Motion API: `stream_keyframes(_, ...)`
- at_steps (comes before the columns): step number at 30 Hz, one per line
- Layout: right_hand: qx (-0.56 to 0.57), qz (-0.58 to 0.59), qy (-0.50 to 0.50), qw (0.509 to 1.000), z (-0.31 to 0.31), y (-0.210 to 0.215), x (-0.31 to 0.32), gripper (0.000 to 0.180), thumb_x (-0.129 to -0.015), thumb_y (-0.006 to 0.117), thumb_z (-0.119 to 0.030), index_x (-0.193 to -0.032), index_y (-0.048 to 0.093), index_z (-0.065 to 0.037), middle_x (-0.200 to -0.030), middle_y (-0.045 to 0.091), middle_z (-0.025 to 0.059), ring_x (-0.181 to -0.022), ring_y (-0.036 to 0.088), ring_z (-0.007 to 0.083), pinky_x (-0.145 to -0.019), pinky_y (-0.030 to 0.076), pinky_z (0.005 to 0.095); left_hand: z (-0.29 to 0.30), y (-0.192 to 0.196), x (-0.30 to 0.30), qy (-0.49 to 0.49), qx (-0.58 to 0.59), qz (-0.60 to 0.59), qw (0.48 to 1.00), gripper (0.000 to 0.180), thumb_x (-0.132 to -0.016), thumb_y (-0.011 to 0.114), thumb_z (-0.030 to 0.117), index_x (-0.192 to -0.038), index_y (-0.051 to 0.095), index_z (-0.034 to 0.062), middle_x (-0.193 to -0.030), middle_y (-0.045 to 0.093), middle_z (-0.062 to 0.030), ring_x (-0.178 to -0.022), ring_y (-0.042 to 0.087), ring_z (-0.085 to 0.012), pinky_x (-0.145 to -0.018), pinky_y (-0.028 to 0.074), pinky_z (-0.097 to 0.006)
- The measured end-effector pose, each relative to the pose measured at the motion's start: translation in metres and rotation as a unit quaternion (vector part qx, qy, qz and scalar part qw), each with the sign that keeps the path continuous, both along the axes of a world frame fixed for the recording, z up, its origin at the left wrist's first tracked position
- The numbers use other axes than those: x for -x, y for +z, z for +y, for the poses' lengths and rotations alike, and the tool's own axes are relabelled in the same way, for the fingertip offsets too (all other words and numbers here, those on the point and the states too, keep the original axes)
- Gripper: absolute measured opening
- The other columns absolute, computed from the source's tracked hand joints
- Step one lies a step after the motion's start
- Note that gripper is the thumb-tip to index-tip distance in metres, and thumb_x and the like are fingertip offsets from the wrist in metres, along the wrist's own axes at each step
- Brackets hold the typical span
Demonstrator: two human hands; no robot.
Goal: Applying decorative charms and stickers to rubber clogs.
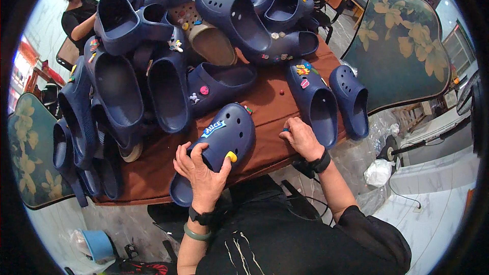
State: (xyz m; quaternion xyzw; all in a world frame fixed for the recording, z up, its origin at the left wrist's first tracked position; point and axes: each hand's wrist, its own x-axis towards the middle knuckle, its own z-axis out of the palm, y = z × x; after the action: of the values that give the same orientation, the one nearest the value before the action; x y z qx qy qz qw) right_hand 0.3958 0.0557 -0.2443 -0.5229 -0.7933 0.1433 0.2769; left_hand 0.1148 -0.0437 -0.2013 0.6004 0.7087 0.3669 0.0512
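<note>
My left hand (197, 173) grips a navy foam clog (232, 127) near the table's front edge, its thumb by a yellow charm (231, 156) on the upper. A blue-and-white lettered charm (213, 129) sits higher on the same upper. To the right, low over the brown cloth, my right hand (302, 140) pinches a small blue piece (286, 130) whose kind I cannot make out. Just beyond that hand lies a navy clog with colourful charms (321, 109), beside a plain navy clog (351, 102). A small red-and-green charm (248, 109) shows by the held clog's toe.
A heap of navy clogs (119, 89) covers the table's left and far side, with one beige clog (211, 43) in it. A small red bead (281, 92) lies on the brown tablecloth (270, 114). Flower-patterned chair backs (402, 46) flank the table. Someone in black (80, 12) is at far left.
</note>
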Motion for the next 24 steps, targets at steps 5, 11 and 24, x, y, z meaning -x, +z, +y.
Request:
stream_keyframes(5, 0.103, 0.125, 0.039, 0.986, 0.005, 0.016, 0.026, 0.023, -0.083, 0.075, -0.008, -0.101, 0.063, 0.000, -0.092, 0.068, 0.0147, -0.082, 0.067, 0.0242, -0.072, 0.053, 0.0346, 0.002, 0.001, 0.001, 0.000, 0.001, -0.001, 1.000, 0.065, -0.071, 0.081, 0.033, -0.124, 0.047, 0.0183, -0.134, 0.036, -0.0168, -0.135, 0.028, -0.0372, -0.112, 0.015, -0.059)
stream_keyframes(11, -0.009, 0.244, 0.105, 0.964, -0.003, 0.032, 0.089, 0.018, -0.081, 0.072, 0.001, -0.098, 0.068, -0.002, -0.096, 0.069, 0.0124, -0.089, 0.068, 0.0289, -0.079, 0.056, 0.0337, 0.002, -0.002, 0.002, -0.006, -0.011, 0.002, 1.000, 0.065, -0.071, 0.081, 0.034, -0.124, 0.047, 0.0192, -0.133, 0.037, -0.0164, -0.134, 0.029, -0.0368, -0.111, 0.016, -0.060)
stream_keyframes(24, -0.213, -0.021, 0.150, 0.965, -0.020, 0.022, 0.082, 0.033, -0.080, 0.072, -0.007, -0.112, 0.069, -0.011, -0.120, 0.067, 0.0053, -0.113, 0.058, 0.0231, -0.107, 0.034, 0.0499, 0.003, 0.001, 0.002, -0.011, -0.003, 0.014, 1.000, 0.066, -0.071, 0.081, 0.034, -0.125, 0.047, 0.0197, -0.132, 0.037, -0.0170, -0.135, 0.029, -0.0370, -0.110, 0.016, -0.062)
